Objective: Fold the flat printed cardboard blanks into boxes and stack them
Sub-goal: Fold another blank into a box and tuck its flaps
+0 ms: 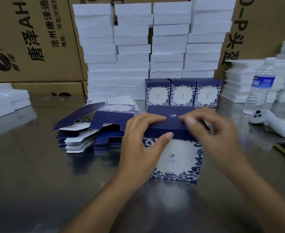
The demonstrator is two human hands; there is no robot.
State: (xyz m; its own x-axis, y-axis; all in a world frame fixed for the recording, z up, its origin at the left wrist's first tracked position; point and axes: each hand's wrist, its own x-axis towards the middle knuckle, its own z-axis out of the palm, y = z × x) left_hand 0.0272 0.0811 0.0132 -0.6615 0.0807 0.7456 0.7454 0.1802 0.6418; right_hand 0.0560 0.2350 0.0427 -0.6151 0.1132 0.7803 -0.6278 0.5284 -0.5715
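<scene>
- Two bare forearms reach in from the bottom edge and meet at a blue and white printed box (177, 158), which stands upright on the steel bench (37, 174) in the middle of the view.
- Left hand (143, 132) holds the box's top left corner, with fingers curled over the dark blue lid flap (172, 120) and the thumb pressed on its front edge.
- Right hand (210, 130) is blurred; its fingers curl over the right end of the same flap and seem to be gripping it.
- The flap's long side runs left to right, straight across between the hands. It looks almost shut, so the folding of this box is probably near its end.
- Three finished boxes (183, 93) stand upright in a row, touching side by side, just behind the held box and farther from the person.
- Judging by this, the coming move is a push or lift straight away from the body, and both hands are about equally near.
- A pile of flat blanks (94, 132) lies to the left of the box, nearer the left hand, with some flaps lifted.
- Stacks of white foam blocks (133, 47) rise behind, in front of brown cartons (29, 39).
- A water bottle (261, 86) and a white controller (269, 121) sit on the bench at the right.
</scene>
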